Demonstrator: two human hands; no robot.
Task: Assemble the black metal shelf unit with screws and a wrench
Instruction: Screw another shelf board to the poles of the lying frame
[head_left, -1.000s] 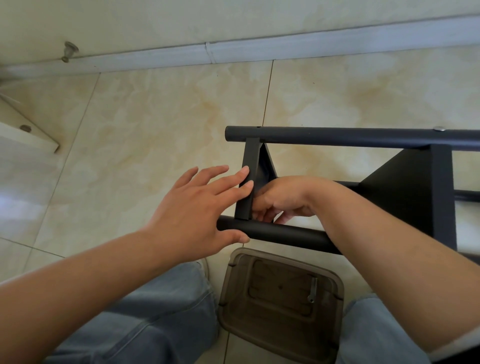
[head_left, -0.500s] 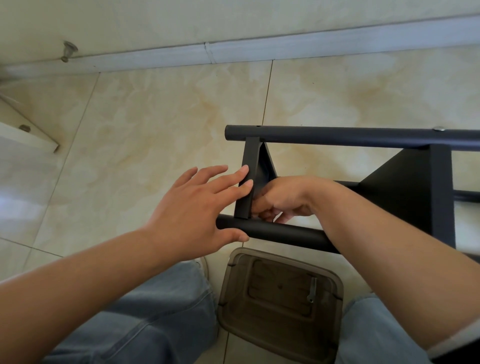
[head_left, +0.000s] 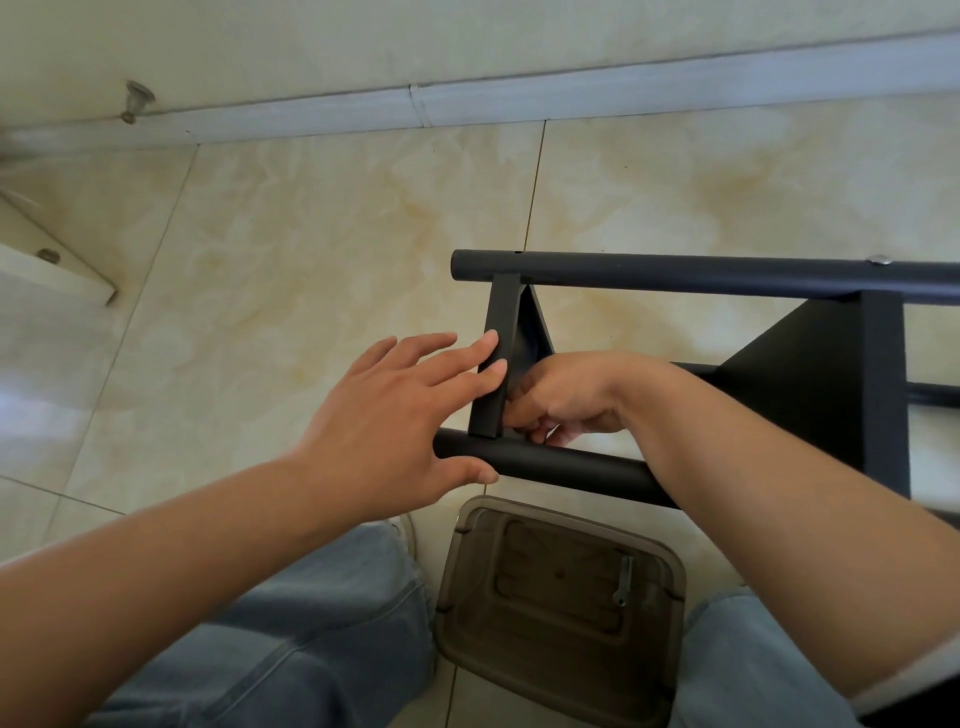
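The black metal shelf unit lies on its side on the tiled floor, with a far tube (head_left: 675, 273) and a near tube (head_left: 566, 467). An end shelf panel (head_left: 500, 353) spans the two tubes. My left hand (head_left: 384, 415) presses straight fingers on that panel's outer edge, and its thumb lies along the near tube. My right hand (head_left: 566, 395) sits behind the panel at its lower corner with fingers curled; what they hold is hidden. A small metal wrench (head_left: 623, 579) lies in a brown plastic tray (head_left: 467, 571) between my knees. A screw head (head_left: 879, 260) shows on the far tube.
A second, larger black shelf panel (head_left: 810, 384) stands to the right. A white baseboard (head_left: 519, 98) runs along the wall, with a door stopper (head_left: 136, 98) at the far left. A white board (head_left: 52, 270) juts in from the left edge.
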